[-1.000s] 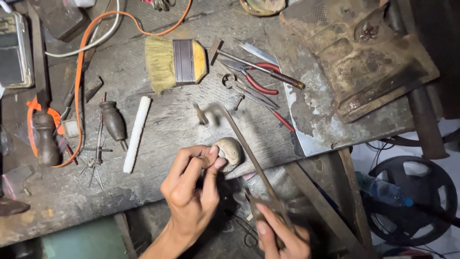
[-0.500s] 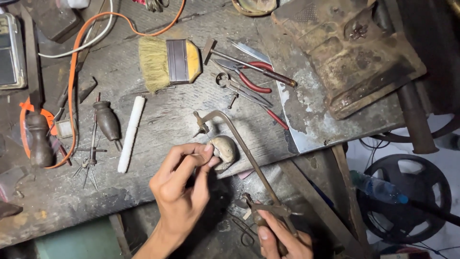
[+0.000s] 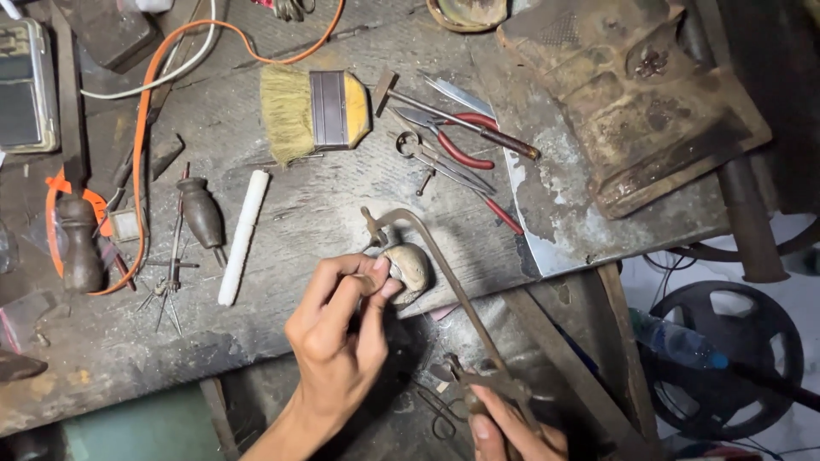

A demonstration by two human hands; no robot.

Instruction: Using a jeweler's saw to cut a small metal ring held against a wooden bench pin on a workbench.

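Since the earlier frame my saw frame (image 3: 444, 282) had swung up toward twelve o'clock, my right hand (image 3: 512, 423) clenched on its handle while my left hand (image 3: 342, 329) pinched a small workpiece (image 3: 376, 282) against the worn peg (image 3: 412, 266) at the tabletop (image 3: 325, 213) edge, steadying it.

brush (image 3: 314, 111) behind bench peg (image 3: 408, 266) | pliers (image 3: 457, 141) right of brush

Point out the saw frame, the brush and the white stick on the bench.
Saw frame (image 3: 444, 273), head view, on its metal back bar.
Brush (image 3: 329, 108), head view, on its metal band.
White stick (image 3: 243, 237), head view, mid-length.
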